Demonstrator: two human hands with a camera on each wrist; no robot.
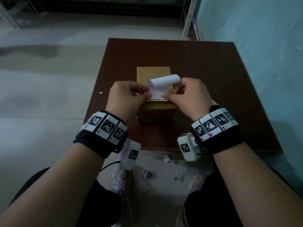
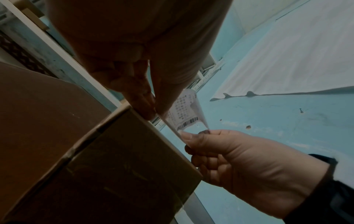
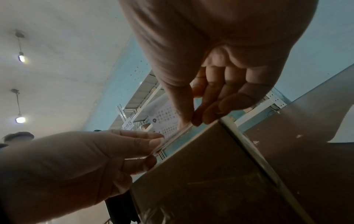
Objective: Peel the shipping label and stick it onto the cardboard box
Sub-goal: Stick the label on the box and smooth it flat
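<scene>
on the far left i see a tiny white scrap (image 1: pixel 101 93) on the grey floor (image 1: pixel 41 89), just off the edge of the brown table (image 1: pixel 221 89).

next comes my left hand (image 1: pixel 127 95). its thumb and fingers are curled and pinch the left edge of the shipping label (image 1: pixel 158 91). the left wrist camera shows this pinch close up, right above the box edge.

in the middle sits the cardboard box (image 1: pixel 155 112), flat on the brown table. the shipping label is up in the air just above the box top, between my two hands. its printed part lies low and nearly flat, and a plain white part curls up and over at the back. the left wrist view shows a bar code on the shipping label (image 2: pixel 182 112).

then comes my right hand (image 1: pixel 188 95). its thumb and first fingers are curled and pinch the right side of the label, and the other fingers are tucked in.

on the far right is a pale blue wall (image 1: pixel 262 46). low down by my shoes lie small crumpled bits of paper (image 1: pixel 145 174) on the floor.
</scene>
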